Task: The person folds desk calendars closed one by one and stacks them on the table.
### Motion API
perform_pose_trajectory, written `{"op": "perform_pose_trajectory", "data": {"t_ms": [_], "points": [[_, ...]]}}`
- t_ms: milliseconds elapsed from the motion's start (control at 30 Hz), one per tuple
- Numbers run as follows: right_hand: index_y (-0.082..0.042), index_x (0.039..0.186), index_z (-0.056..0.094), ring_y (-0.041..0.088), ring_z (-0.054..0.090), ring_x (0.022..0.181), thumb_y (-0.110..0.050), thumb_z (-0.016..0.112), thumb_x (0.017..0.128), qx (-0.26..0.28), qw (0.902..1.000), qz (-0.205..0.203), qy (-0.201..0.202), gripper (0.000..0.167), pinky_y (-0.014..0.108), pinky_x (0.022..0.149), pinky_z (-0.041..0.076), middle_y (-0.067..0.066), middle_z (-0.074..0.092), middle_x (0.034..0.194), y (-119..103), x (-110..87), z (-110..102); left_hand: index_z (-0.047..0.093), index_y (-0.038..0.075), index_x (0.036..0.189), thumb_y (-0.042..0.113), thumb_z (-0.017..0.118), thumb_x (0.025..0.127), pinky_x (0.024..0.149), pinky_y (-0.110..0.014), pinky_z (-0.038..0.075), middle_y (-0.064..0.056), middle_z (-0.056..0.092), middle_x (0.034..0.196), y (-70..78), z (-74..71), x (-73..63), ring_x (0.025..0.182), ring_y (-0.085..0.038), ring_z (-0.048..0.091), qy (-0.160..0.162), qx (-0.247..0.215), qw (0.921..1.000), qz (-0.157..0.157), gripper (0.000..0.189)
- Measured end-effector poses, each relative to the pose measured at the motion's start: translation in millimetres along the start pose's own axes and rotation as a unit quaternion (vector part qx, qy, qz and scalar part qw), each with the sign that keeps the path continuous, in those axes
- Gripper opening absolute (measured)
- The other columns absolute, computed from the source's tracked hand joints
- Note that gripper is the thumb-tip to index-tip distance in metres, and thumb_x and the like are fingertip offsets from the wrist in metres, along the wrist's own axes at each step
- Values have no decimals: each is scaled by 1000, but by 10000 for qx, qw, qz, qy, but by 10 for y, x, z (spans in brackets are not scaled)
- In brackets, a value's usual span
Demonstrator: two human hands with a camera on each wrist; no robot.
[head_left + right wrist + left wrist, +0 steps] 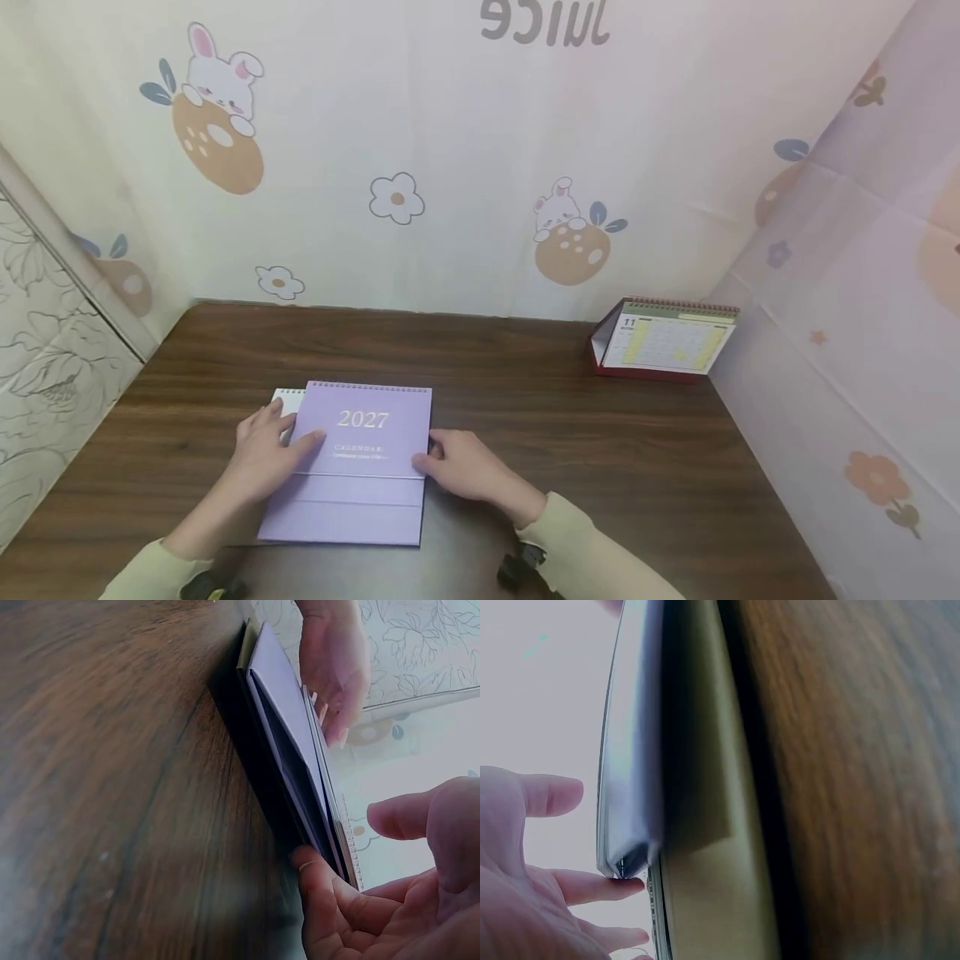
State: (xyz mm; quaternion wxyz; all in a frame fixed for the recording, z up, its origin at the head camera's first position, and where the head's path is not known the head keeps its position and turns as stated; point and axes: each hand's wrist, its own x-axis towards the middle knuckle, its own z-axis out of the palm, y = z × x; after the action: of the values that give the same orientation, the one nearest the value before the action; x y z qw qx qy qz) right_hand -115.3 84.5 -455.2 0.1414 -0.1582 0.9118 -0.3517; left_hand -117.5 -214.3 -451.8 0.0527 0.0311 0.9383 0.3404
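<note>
A purple 2027 desk calendar [360,521] with a spiral along its top lies folded on the table. Under it is a second spiral-bound calendar, its white top corner [288,401] showing at the upper left; the left wrist view shows its yellowish side [712,892]. My left hand [262,450] is at the purple calendar's left edge, thumb over the cover, fairly straight fingers touching the edge. At the opposite edge, my right hand [468,467] holds the purple calendar [281,697], fingers curled at its side and thumb above the cover.
A standing desk calendar [671,342] with a red base sits at the table's back right corner. The dark wooden table [525,392] meets a curtain [465,125] printed with rabbits and flowers behind and on the right.
</note>
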Motion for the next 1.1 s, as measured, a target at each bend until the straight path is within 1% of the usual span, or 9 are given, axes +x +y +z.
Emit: {"op": "perform_pose_trajectory", "data": {"t_ms": [100,200,267,433,567,733,900,1033,1100], "points": [[1,120,64,7,48,50,-33,66,94,-12,10000,-21,-54,43,24,46,37,-7,53,61,-40,34,37,43,-26,131,45,62,95,103,-71,17,-43,15,150,-45,-33,-23,135,-62,9,-7,0,10000,-65,82],[3,128,61,7,50,53,-34,65,94,-106,9999,-46,-104,50,24,48,39,-7,55,66,-67,62,78,42,-27,131,46,61,95,103,-71,18,-43,15,150,-78,-57,-39,134,-63,10,-13,45,9999,-133,84],[3,130,60,7,50,55,-35,66,94,-157,9997,-48,-154,52,24,49,40,-7,55,68,-77,76,107,42,-27,130,47,61,95,103,-72,19,-43,17,150,-98,-67,-40,134,-63,12,-26,69,9998,-171,84],[1,125,63,6,50,60,-36,66,94,-318,9992,-147,-181,48,23,52,41,-8,54,72,-110,110,155,41,-29,129,46,59,97,104,-72,22,-43,21,149,-148,-86,-27,132,-65,18,-46,104,9998,-169,84],[-1,117,65,5,50,61,-36,66,94,-425,9986,-262,-192,42,22,53,41,-8,53,73,-151,130,169,40,-30,129,44,58,98,106,-69,23,-42,23,149,-170,-106,-24,133,-63,21,-63,15,9998,-171,82],[0,120,64,5,49,63,-34,67,94,-476,9979,-385,-232,43,22,55,40,-8,53,73,-191,155,197,39,-29,131,45,55,100,108,-66,24,-39,25,150,-181,-137,-34,136,-58,23,-61,-125,9995,-291,81],[-2,118,63,6,48,62,-34,66,95,-493,9975,-418,-300,40,22,54,39,-7,52,72,-223,186,226,38,-29,131,46,53,100,108,-65,25,-38,28,149,-213,-150,-30,136,-57,25,11,-80,9990,-437,83],[-3,117,63,7,48,62,-36,65,95,-545,9973,-356,-352,40,23,54,39,-6,52,73,-241,196,228,39,-29,130,45,54,100,107,-64,27,-40,32,144,-241,-137,-8,133,-58,30,74,80,9993,-358,81],[-1,120,62,8,48,63,-36,65,95,-542,9974,-301,-368,42,24,54,39,-5,52,73,-252,193,224,40,-30,129,44,54,100,106,-65,28,-42,34,142,-250,-129,-6,131,-59,32,112,135,9994,-296,80]]}}
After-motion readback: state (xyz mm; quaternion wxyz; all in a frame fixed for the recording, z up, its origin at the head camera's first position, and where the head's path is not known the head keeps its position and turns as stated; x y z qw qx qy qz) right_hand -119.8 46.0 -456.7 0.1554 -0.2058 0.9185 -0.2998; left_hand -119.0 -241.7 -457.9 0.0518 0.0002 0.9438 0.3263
